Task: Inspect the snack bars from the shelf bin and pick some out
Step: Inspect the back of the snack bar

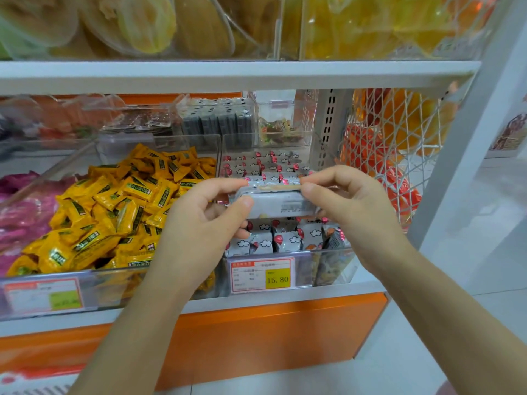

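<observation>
Head view, shelf level: one snack bar [276,205] was held up just above the shelf bin [306,273] it belongs to, gripped at both ends. The left hand [199,220] had its thumb pressed on the near face and its fingers curled round behind. The right hand [350,206] pinched the other end between thumb and forefinger, the remaining fingers loosely bent. Holding it by the ends left the grey back panel with its small print and barcode uncovered and facing the wearer, probably so the label could be checked. Keeping it over the bin would make it easy to drop back if rejected. The remaining bars [285,240], cloud-and-balloon wrappers, stood in rows below and behind the hands. The price tag [262,275] on the bin front read 15.80; its other lines were too small to read. The print on the held bar was also illegible, and its front design faced away. Whether one bar or two stacked were held could not be settled. The left fingertips were mostly hidden behind the wrapper. Yellow packets [119,212] heaped the next bin to the left, whose tag was blurred. The goods on the upper shelf were out of focus.
</observation>
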`<act>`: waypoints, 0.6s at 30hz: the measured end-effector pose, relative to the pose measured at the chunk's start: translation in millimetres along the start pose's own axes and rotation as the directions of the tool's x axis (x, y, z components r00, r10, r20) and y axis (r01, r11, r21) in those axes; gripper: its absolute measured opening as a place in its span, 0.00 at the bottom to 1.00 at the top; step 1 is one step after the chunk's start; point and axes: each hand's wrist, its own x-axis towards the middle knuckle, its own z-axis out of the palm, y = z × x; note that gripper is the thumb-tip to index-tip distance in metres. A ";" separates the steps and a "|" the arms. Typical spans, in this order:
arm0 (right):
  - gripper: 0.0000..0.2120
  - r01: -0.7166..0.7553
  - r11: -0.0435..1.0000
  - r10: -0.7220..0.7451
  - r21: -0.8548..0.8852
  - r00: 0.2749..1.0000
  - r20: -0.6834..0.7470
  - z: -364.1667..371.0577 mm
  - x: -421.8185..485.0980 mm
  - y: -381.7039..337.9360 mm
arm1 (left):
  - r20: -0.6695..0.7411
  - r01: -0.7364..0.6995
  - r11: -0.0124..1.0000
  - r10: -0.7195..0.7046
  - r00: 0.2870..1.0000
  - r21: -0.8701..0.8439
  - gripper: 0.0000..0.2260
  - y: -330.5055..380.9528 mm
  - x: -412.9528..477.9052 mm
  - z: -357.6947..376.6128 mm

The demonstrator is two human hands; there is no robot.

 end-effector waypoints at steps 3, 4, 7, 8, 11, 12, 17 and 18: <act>0.08 0.070 0.992 -0.074 -0.101 0.997 -0.038 1.5 -0.7 -1.0 | 0.007 -0.015 1.000 0.015 1.000 0.017 0.09 0.3 -0.4 2.0; 0.09 0.096 0.986 -0.103 -0.134 0.994 -0.046 2.4 -1.1 -1.3 | 0.008 -0.016 1.000 0.015 1.000 0.018 0.08 0.0 -0.5 2.7; 0.10 0.158 0.959 -0.176 -0.235 0.983 -0.058 5.9 -2.7 -0.9 | 0.000 -0.002 1.000 0.002 1.000 0.020 0.03 -1.1 -1.8 4.6; 0.10 0.175 0.951 -0.195 -0.257 0.979 -0.054 7.2 -3.6 -0.7 | -0.015 0.010 1.000 -0.010 1.000 0.020 0.00 -0.9 -1.7 5.5; 0.09 0.211 0.938 -0.229 -0.276 0.973 -0.035 10.7 -6.0 -0.5 | -0.089 0.038 0.999 -0.035 0.995 0.030 0.08 0.1 -1.4 6.8; 0.09 0.215 0.937 -0.233 -0.275 0.972 -0.034 11.4 -6.3 -0.5 | -0.112 0.040 0.999 -0.035 0.993 0.036 0.09 1.5 -1.4 6.9; 0.10 0.214 0.941 -0.230 -0.263 0.973 -0.031 12.6 -6.3 -1.3 | -0.146 0.004 0.995 0.010 0.989 0.096 0.11 4.0 -2.3 7.4; 0.10 0.213 0.941 -0.229 -0.261 0.973 -0.031 12.7 -6.4 -1.4 | -0.148 0.005 0.995 0.010 0.989 0.099 0.12 3.8 -2.4 7.6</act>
